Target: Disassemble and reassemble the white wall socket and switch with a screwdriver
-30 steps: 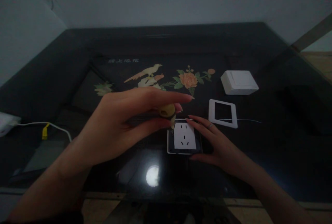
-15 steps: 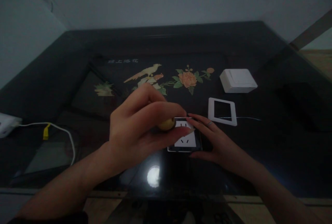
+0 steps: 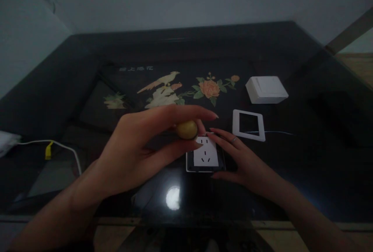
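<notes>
The left hand (image 3: 136,147), thumb and fingers closed around a yellow handle (image 3: 187,130) near the far left corner of the white socket (image 3: 210,156), should hold it upright under even pressure, while the right hand (image 3: 244,159), clamped across the socket, steadies it on the desk (image 3: 262,57).

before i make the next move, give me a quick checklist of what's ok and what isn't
1. Yellow handle between left thumb and forefinger: ok, the left hand has it there.
2. Left grip firm: cannot tell, since finger pressure doesn't show.
3. Socket steadied: ok, right hand spans it, fingers at the far edge, thumb at the near edge.
4. Handle's lower end in place: cannot tell, hidden from above.
5. White frame off the socket: ok, it lies apart, beyond the right hand.
6. White cord clear of the socket: ok, its visible part lies well left.
</notes>
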